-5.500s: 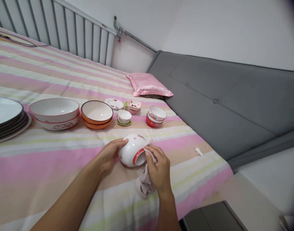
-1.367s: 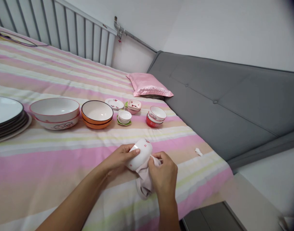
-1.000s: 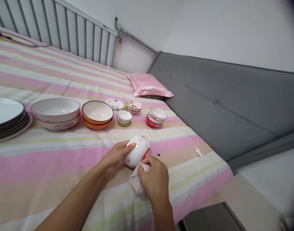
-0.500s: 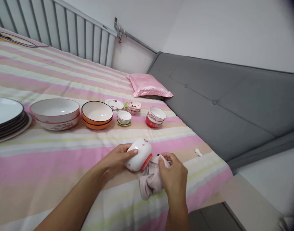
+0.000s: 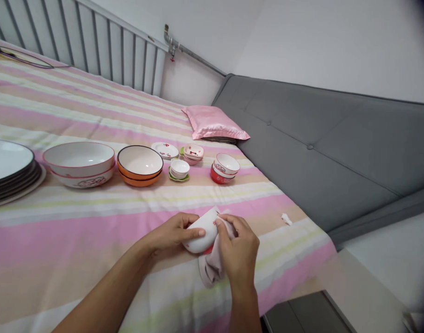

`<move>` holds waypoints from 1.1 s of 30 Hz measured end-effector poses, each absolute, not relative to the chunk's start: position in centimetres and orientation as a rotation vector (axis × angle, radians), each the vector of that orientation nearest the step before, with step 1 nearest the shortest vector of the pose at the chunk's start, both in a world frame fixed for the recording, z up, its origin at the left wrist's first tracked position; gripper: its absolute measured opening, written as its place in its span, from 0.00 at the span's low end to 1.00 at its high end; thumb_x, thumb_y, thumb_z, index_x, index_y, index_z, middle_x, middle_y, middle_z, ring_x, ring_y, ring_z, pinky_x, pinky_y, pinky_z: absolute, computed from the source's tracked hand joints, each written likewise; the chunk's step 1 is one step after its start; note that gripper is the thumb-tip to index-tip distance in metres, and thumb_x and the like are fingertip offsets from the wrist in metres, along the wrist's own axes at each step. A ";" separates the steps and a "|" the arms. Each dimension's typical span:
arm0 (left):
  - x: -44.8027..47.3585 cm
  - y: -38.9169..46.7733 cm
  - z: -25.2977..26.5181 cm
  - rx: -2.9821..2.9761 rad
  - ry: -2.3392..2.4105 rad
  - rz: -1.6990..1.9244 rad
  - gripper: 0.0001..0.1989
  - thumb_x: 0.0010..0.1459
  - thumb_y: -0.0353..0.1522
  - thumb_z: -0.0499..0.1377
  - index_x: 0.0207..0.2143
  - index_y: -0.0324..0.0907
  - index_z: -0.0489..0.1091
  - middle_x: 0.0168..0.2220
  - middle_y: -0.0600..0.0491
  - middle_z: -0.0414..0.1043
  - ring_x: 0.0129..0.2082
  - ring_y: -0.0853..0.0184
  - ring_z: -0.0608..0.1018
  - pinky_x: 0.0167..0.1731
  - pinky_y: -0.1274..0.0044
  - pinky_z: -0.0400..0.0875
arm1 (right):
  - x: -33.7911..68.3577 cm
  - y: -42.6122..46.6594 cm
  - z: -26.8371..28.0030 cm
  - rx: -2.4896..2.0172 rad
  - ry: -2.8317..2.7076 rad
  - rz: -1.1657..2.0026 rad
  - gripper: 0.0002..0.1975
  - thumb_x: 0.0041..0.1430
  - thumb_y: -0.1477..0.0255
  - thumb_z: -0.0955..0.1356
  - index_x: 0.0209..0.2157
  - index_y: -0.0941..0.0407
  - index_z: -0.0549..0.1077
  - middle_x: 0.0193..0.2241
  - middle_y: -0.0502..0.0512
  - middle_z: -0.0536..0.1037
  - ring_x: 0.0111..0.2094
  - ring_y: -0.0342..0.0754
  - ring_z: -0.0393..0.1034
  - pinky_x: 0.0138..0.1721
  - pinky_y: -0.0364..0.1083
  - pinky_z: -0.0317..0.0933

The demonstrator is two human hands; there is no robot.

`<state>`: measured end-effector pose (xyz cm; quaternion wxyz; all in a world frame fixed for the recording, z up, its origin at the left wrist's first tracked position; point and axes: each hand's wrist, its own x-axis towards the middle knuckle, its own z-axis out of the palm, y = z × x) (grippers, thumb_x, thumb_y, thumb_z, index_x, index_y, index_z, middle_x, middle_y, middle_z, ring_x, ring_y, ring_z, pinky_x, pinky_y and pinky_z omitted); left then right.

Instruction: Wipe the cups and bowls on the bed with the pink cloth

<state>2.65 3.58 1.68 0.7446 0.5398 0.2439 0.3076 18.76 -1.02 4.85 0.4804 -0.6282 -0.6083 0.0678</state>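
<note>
A small white bowl point(image 5: 202, 232) with red flower marks and a red foot is tilted on its side above the bedspread. My left hand point(image 5: 175, 233) grips it from the left, thumb across its outer wall. My right hand point(image 5: 238, 247) is closed on a pale pinkish-grey cloth point(image 5: 212, 266), pressing part of it against the bowl's right side. The cloth hangs below my fingers and covers most of the red foot. Beyond my hands, a short stack of small bowls point(image 5: 225, 169), white over red, stands on the bed.
Dark-edged plates point(image 5: 14, 171), large white bowls point(image 5: 80, 164), orange bowls point(image 5: 140, 169) and small dishes point(image 5: 179, 169) line the striped bedspread point(image 5: 94, 231). A pink pillow point(image 5: 215, 122) lies by the grey headboard point(image 5: 319, 162). A white scrap point(image 5: 286, 219) lies near the bed's right edge.
My right hand has moved left and up with the cloth, bringing it onto the bowl's side. The bowl has turned slightly in my left hand, and its red foot is now mostly covered.
</note>
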 end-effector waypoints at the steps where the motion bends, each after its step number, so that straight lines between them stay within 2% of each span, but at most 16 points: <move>1: 2.7 3.6 1.6 1.184 0.524 0.674 0.17 0.50 0.41 0.63 0.31 0.34 0.69 0.28 0.52 0.69 0.26 0.70 0.69 0.26 0.79 0.61 | 18.5 -1.1 4.9 -1.503 -1.514 0.159 0.06 0.56 0.70 0.66 0.32 0.55 0.76 0.33 0.54 0.78 0.37 0.48 0.72 0.42 0.46 0.62; 9: 2.5 3.7 1.9 1.318 0.549 0.682 0.17 0.48 0.42 0.65 0.29 0.35 0.70 0.25 0.55 0.67 0.26 0.71 0.67 0.26 0.80 0.60 | 17.3 -1.9 5.5 -1.335 -1.728 0.216 0.07 0.57 0.75 0.67 0.32 0.54 0.78 0.34 0.53 0.77 0.38 0.48 0.69 0.42 0.47 0.62; 14: 2.5 3.6 2.6 1.398 0.541 0.672 0.17 0.50 0.42 0.63 0.31 0.35 0.72 0.28 0.53 0.70 0.32 0.66 0.71 0.33 0.77 0.65 | 17.2 -1.7 5.5 -1.262 -1.799 0.221 0.05 0.55 0.75 0.69 0.31 0.53 0.78 0.34 0.52 0.78 0.41 0.49 0.69 0.45 0.49 0.61; 16: 2.4 3.6 2.6 1.435 0.514 0.693 0.16 0.49 0.40 0.64 0.33 0.35 0.72 0.30 0.53 0.71 0.35 0.64 0.72 0.37 0.75 0.65 | 17.4 -1.3 5.0 -1.255 -1.810 0.190 0.06 0.56 0.74 0.68 0.33 0.52 0.78 0.38 0.53 0.79 0.45 0.50 0.69 0.49 0.51 0.59; 19: 2.3 3.7 2.4 1.480 0.520 0.757 0.17 0.44 0.37 0.67 0.34 0.36 0.71 0.33 0.53 0.71 0.38 0.63 0.71 0.41 0.74 0.65 | 17.7 -0.6 4.1 -1.280 -1.849 0.183 0.12 0.61 0.72 0.64 0.44 0.51 0.76 0.50 0.54 0.75 0.54 0.51 0.64 0.57 0.56 0.52; 22: 2.1 3.7 2.0 1.423 0.582 0.743 0.18 0.43 0.37 0.68 0.34 0.36 0.69 0.32 0.54 0.71 0.34 0.65 0.71 0.36 0.75 0.66 | 17.9 0.1 3.2 -1.339 -1.835 0.234 0.17 0.65 0.69 0.59 0.52 0.49 0.70 0.57 0.53 0.67 0.60 0.50 0.56 0.61 0.59 0.46; 25: 2.1 3.7 1.7 1.386 0.679 0.691 0.16 0.42 0.33 0.67 0.33 0.37 0.68 0.30 0.55 0.71 0.31 0.67 0.71 0.31 0.77 0.65 | 18.1 0.5 2.5 -1.370 -1.721 0.277 0.19 0.67 0.68 0.56 0.55 0.50 0.66 0.59 0.54 0.65 0.61 0.49 0.54 0.61 0.57 0.47; 29: 2.3 3.6 1.6 1.437 0.779 0.569 0.19 0.38 0.26 0.65 0.37 0.37 0.70 0.34 0.52 0.74 0.36 0.62 0.74 0.35 0.75 0.67 | 19.0 1.2 1.6 -1.341 -1.526 0.343 0.21 0.67 0.65 0.54 0.56 0.54 0.65 0.58 0.56 0.66 0.60 0.47 0.57 0.60 0.53 0.51; 33: 2.4 3.7 1.2 1.613 0.823 0.594 0.15 0.40 0.26 0.61 0.36 0.38 0.74 0.35 0.52 0.77 0.37 0.59 0.75 0.36 0.75 0.67 | 19.8 1.8 0.7 -1.341 -1.366 0.417 0.24 0.66 0.63 0.53 0.56 0.57 0.65 0.57 0.59 0.67 0.59 0.48 0.58 0.59 0.51 0.52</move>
